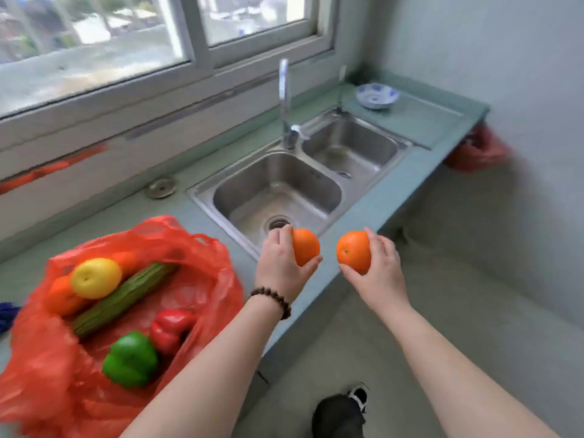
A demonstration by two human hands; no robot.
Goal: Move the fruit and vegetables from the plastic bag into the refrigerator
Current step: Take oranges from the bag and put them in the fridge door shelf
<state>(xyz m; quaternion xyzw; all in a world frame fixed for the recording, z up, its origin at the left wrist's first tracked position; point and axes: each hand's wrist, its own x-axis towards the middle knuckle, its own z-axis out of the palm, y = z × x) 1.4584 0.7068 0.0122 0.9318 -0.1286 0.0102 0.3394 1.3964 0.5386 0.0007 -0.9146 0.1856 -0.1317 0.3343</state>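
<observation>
Holding one orange each: left hand, right hand | bag left of hands, maybe six items remain | refrigerator unseen

Four oranges: two held, two in the bag; one lemon, one cucumber, two peppers, red and green.

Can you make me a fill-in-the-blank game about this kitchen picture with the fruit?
1. Each hand, the left hand and the right hand, holds one ____.
2. The lemon lies in a bag coloured ____.
3. Next to the red pepper lies a pepper coloured ____.
4. The blue and white bowl stands on the counter beyond the ____.

Missing words: orange; red; green; sink
</observation>
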